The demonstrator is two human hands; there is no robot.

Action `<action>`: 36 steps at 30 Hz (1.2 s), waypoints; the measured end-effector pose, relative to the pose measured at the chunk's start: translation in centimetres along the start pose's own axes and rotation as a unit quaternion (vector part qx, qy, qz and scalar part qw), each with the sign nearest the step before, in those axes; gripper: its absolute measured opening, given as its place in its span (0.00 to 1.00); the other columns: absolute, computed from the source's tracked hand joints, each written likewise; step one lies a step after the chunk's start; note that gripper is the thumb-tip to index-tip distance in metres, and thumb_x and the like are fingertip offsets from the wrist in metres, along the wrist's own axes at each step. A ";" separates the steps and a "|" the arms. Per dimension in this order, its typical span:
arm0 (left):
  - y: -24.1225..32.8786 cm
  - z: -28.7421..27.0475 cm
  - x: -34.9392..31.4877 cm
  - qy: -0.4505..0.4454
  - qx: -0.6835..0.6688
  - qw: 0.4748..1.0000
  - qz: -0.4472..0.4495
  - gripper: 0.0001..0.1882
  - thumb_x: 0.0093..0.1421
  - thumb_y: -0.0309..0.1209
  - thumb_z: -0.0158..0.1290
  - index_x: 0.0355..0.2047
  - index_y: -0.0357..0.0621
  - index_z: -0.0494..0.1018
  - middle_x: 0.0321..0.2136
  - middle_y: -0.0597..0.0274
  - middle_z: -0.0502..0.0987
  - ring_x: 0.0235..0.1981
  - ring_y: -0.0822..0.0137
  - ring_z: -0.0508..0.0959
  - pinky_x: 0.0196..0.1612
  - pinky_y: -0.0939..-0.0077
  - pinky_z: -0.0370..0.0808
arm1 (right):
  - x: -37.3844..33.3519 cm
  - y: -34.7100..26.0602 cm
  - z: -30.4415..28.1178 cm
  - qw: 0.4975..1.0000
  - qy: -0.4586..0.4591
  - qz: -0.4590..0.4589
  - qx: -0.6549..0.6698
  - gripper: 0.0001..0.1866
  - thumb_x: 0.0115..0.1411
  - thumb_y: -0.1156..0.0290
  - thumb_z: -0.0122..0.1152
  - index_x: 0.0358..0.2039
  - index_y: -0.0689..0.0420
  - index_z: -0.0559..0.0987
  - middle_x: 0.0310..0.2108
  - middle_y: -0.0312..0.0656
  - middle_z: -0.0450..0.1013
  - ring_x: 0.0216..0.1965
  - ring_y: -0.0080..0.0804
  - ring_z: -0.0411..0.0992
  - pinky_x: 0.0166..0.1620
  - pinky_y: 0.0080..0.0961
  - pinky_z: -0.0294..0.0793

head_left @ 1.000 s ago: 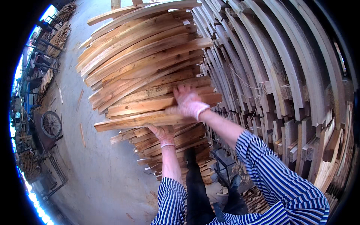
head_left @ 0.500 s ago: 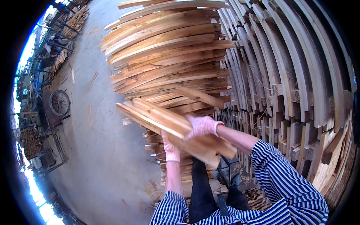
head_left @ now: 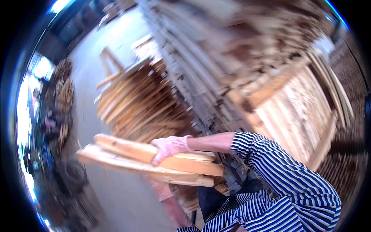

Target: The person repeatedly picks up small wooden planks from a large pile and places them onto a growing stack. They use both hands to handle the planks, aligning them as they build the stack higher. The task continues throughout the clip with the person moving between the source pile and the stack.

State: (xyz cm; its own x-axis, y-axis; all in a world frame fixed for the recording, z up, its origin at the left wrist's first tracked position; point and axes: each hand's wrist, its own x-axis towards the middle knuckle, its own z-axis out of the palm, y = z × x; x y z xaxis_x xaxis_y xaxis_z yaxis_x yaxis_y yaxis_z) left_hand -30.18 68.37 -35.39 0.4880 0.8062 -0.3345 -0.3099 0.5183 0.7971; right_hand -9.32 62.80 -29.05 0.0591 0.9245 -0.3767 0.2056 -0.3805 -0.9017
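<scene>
Several wooden planks point(head_left: 193, 165) lie across the front of my body, carried in both hands. My right hand point(head_left: 170, 149), in a pale pink knit glove, is closed over the top of them, thumb on the near side. Below the bundle, my left hand point(head_left: 160, 190), also gloved, reaches up against the underside of the lowest plank point(head_left: 127, 165); its fingers are mostly hidden by the wood. The planks are held clear of the stack point(head_left: 139, 104) of similar boards behind them, their left ends spread apart a little.
Long grey timbers point(head_left: 193, 89) run in a row right of the board stack. Farther right is a large framed panel of pale boards point(head_left: 293, 112). A wheeled cart point(head_left: 75, 172) stands at the left beyond the grey floor point(head_left: 83, 112). Much is blurred by motion.
My view has swung to the right, bringing the framed panel into sight. The planks are still in my hands, now lying more level and away from the stack.
</scene>
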 end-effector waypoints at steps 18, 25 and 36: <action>3.2 36.4 -16.6 -0.362 0.108 0.909 0.179 0.36 0.55 0.35 0.64 0.62 0.42 0.64 0.57 0.57 0.71 0.55 0.62 0.73 0.59 0.61 0.74 | -49.0 -11.1 -14.3 0.870 0.410 -0.258 -0.097 0.60 0.32 0.49 0.85 0.63 0.55 0.62 0.57 0.47 0.69 0.60 0.40 0.69 0.59 0.37 0.73; -8.8 42.1 -18.2 -0.630 0.159 0.746 0.145 0.43 0.48 0.26 0.73 0.62 0.42 0.64 0.54 0.59 0.75 0.53 0.64 0.76 0.55 0.64 0.78 | -48.2 6.8 -16.5 0.794 0.496 -0.350 0.019 0.62 0.34 0.55 0.87 0.66 0.58 0.58 0.60 0.45 0.66 0.63 0.33 0.63 0.66 0.32 0.63; -11.8 52.6 -33.6 -0.694 0.239 0.679 0.036 0.36 0.65 0.23 0.56 0.70 0.41 0.52 0.57 0.48 0.74 0.58 0.58 0.76 0.58 0.64 0.77 | -64.6 7.5 -10.9 0.681 0.634 -0.311 0.194 0.56 0.54 0.47 0.74 0.72 0.57 0.52 0.64 0.45 0.65 0.64 0.33 0.62 0.65 0.33 0.65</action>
State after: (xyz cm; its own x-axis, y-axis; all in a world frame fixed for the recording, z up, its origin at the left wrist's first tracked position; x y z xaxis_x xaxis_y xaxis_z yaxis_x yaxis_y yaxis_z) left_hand 0.01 20.11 -7.12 0.8868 -0.3915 0.2455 -0.2361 0.0728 0.9690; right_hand -0.93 0.55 -9.15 0.9253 0.0946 0.3672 0.3159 0.3437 -0.8844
